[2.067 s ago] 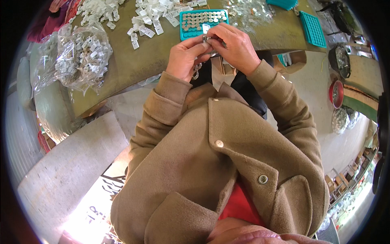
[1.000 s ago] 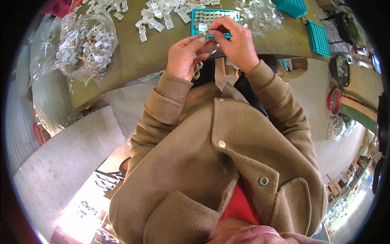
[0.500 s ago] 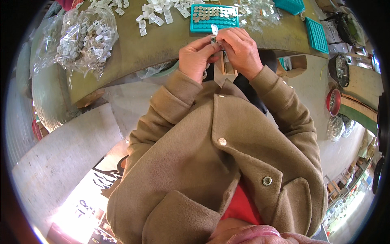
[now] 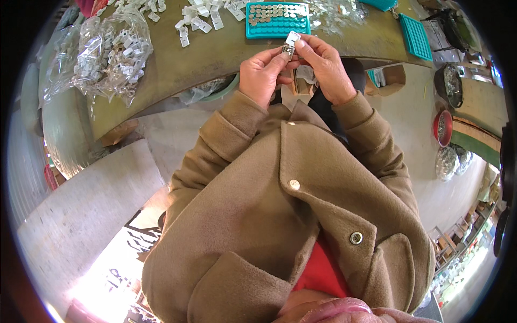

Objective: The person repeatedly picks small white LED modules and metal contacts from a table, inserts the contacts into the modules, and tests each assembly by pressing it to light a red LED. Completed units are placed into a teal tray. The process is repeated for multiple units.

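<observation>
Just in front of the table edge, a small white plastic piece with a dark metallic lower part (image 4: 292,40) is held up between both hands. My left hand (image 4: 259,78) pinches its lower end between thumb and fingers. The thumb and index finger of my right hand (image 4: 329,69) close on its white upper side. Beyond the hands lies a teal tray (image 4: 264,31); silver coin-shaped discs (image 4: 276,12) fill its far rows, while nearer wells hold none. Several similar white plastic pieces (image 4: 202,19) are scattered left of that tray.
A clear plastic bag of small white parts (image 4: 113,56) lies on the table (image 4: 188,59) at left. Small clear pieces (image 4: 339,16) spread right of the tray. Another teal tray (image 4: 416,37) sits near the right edge. On the floor stand a cardboard box (image 4: 392,82) and a red bowl (image 4: 443,129).
The white piece has tilted to the right, and more of it shows. My right hand has turned and opened away from the left slightly. The table view has shifted a little upward.
</observation>
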